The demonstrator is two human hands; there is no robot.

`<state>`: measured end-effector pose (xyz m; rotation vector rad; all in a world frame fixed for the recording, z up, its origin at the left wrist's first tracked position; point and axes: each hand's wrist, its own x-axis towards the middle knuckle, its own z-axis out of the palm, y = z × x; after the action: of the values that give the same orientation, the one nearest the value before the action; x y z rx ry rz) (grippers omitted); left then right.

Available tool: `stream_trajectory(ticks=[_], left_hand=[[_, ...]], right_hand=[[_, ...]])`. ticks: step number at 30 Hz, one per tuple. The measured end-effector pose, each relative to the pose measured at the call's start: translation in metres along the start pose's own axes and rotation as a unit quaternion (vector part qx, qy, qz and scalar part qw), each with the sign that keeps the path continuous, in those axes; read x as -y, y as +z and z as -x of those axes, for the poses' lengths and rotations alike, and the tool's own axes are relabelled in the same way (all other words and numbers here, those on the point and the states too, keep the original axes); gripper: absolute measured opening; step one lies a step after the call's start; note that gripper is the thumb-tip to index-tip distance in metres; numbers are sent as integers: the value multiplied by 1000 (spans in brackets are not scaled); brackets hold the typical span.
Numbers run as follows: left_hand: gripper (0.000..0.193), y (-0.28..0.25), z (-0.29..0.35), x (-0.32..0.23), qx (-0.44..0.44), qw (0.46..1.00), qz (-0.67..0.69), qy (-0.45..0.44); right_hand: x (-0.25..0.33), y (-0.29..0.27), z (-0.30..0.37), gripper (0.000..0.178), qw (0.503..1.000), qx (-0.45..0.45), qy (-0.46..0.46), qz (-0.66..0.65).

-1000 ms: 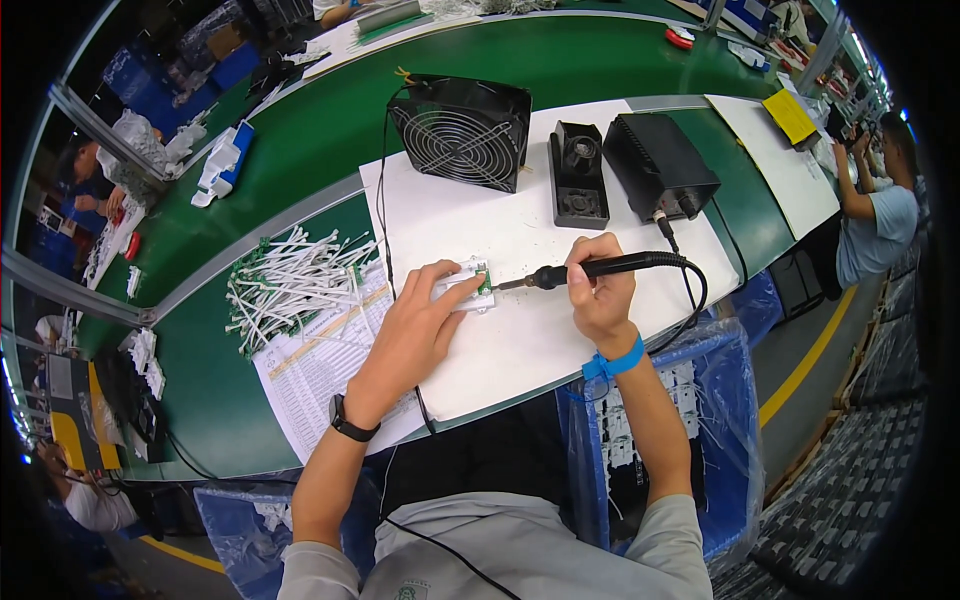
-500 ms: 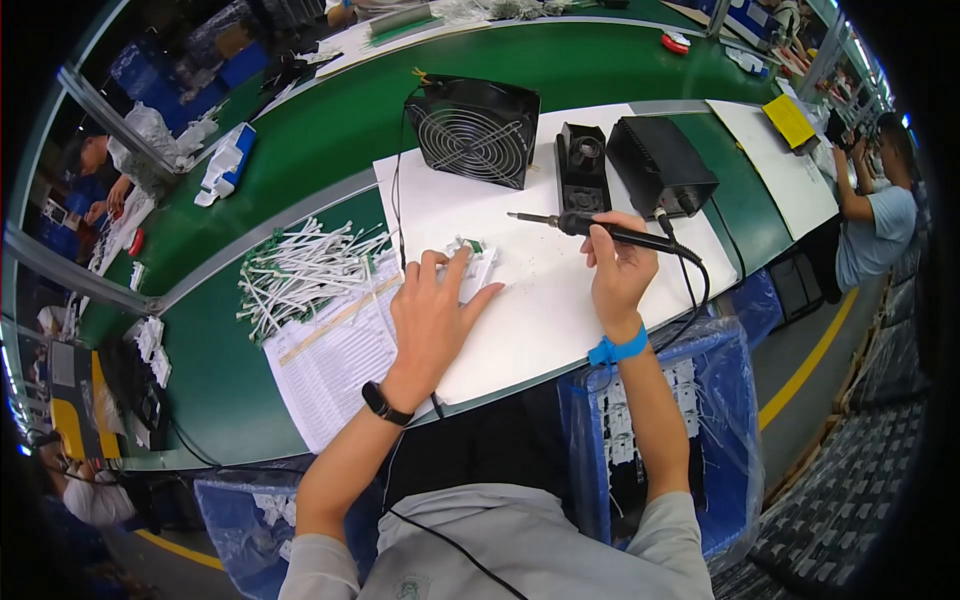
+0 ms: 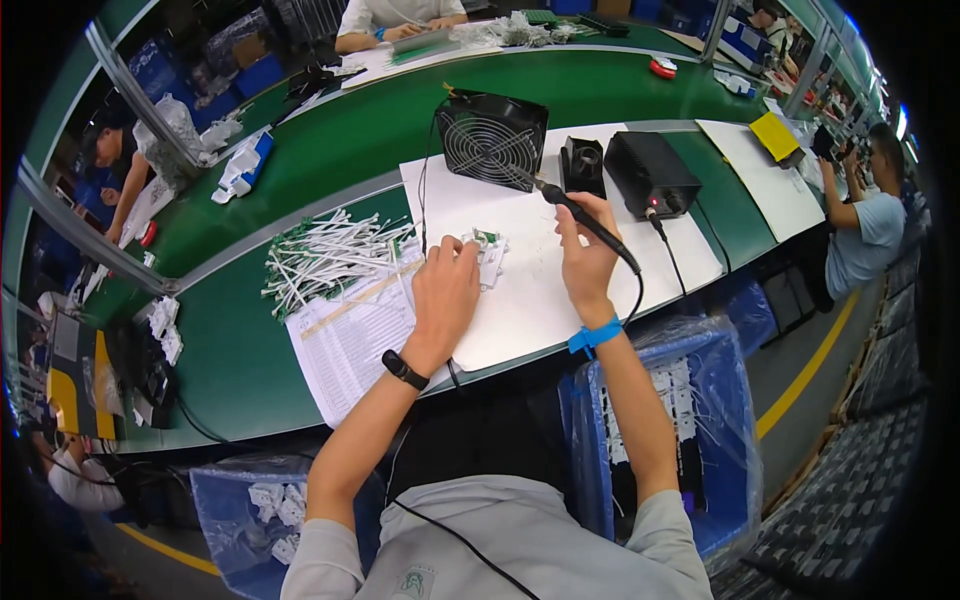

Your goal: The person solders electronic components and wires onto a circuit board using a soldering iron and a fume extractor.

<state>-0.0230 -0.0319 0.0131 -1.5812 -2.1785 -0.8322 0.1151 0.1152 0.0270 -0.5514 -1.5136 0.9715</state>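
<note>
My right hand (image 3: 587, 258) grips a soldering iron (image 3: 590, 222) like a pen, its tip pointing up and left in front of the black fan (image 3: 492, 142). My left hand (image 3: 446, 298) bends its fingers down onto a small white plastic part (image 3: 492, 262) with a bit of green circuit board on it. That part lies on a white sheet (image 3: 530, 320). The fingertips and thumb are partly hidden, so the exact hold is unclear. Behind my right hand stand a black iron stand (image 3: 583, 168) and a black soldering station (image 3: 655, 175) with a red light.
White wires (image 3: 330, 250) with green ends lie heaped left of my left hand, by a printed paper (image 3: 350, 335). Below the bench edge stand a lined blue bin (image 3: 735, 440) and another blue bin (image 3: 225, 520) holding white parts. Co-workers sit around.
My right hand has moved slightly left and down, and the iron's tip has swung upward, away from me. The left hand's fingers and thumb have drawn together at the white part.
</note>
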Motion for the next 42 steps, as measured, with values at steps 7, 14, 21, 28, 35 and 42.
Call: stream_trajectory(ticks=[7,14,21,28,35,42], left_hand=[[31,-23,12,-7,84,992,98,1],[41,-16,22,-13,80,992,102,-7],[40,-12,27,-13,55,992,110,-32],[39,-14,27,-15,54,990,124,-35],[39,-13,28,-13,42,991,123,-30],[39,-12,28,-14,45,991,118,-33]], right_hand=[[-2,1,13,14,999,31,-17,22],[-8,1,21,15,998,52,-23,5],[-7,3,22,12,992,122,-31,24],[-6,2,23,12,989,142,-29,33],[-7,4,23,12,989,141,-26,34],[-8,3,24,11,989,145,-13,32]])
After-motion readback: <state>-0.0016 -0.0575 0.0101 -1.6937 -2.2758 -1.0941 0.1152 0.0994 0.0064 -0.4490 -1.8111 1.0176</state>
